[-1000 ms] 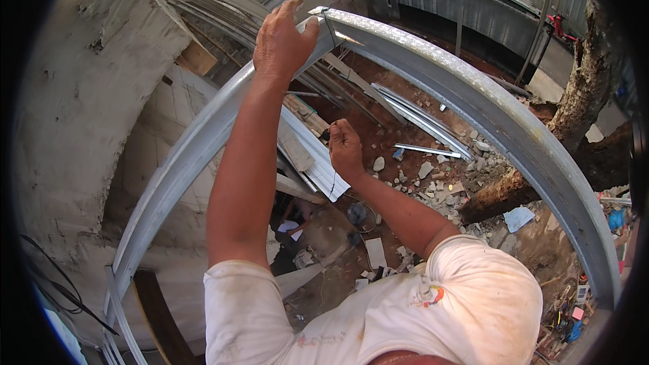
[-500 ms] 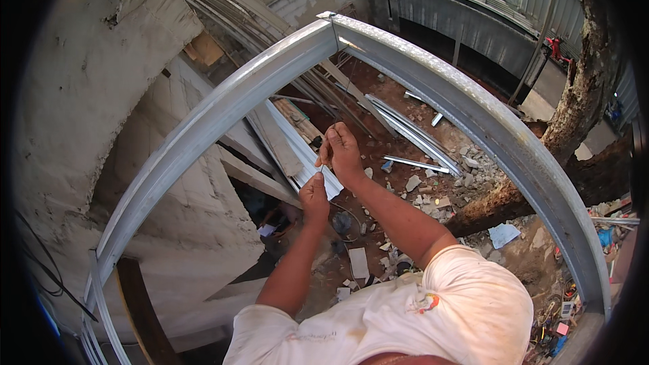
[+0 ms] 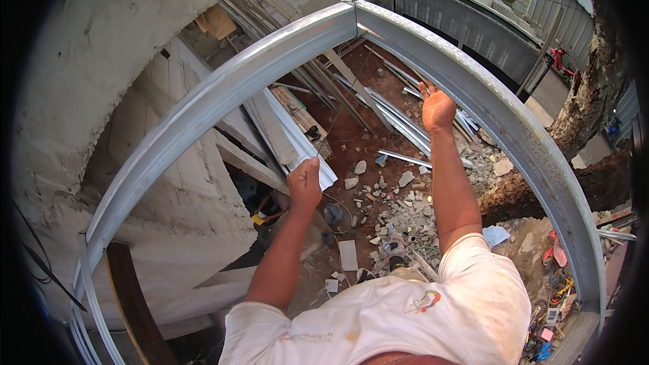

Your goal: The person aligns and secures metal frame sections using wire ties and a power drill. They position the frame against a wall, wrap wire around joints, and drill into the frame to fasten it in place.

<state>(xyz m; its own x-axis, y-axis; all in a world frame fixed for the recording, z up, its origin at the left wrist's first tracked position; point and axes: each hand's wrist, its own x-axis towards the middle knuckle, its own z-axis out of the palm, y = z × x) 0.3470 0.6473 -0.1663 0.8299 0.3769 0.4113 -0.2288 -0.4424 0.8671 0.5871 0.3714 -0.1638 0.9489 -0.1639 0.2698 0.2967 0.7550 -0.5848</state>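
Observation:
My left hand [image 3: 305, 184] is closed in a pinch, thumb upward, on a thin dark wire or string [image 3: 332, 124]. The line runs up toward the corner where two metal beams meet; whether it is wire or string I cannot make out. My right hand [image 3: 439, 109] is raised with the palm showing and fingers extended, its fingertips close to the inner edge of the right metal beam [image 3: 500, 88]. Whether they touch it I cannot tell. The left metal beam [image 3: 223, 88] curves away to the lower left, beyond my left hand's reach in this view.
Far below lie rubble [image 3: 405, 220], metal profiles [image 3: 399, 118] and a corrugated sheet [image 3: 297, 138]. A rough concrete wall [image 3: 61, 128] rises at left, a tree trunk [image 3: 581, 108] at right. Part of another person [image 3: 274, 206] shows below, holding something yellow.
My hands were close together at the thin line. The right hand has let go and moved up and right toward the beam, fingers opened; the left has shifted slightly left and still pinches the line.

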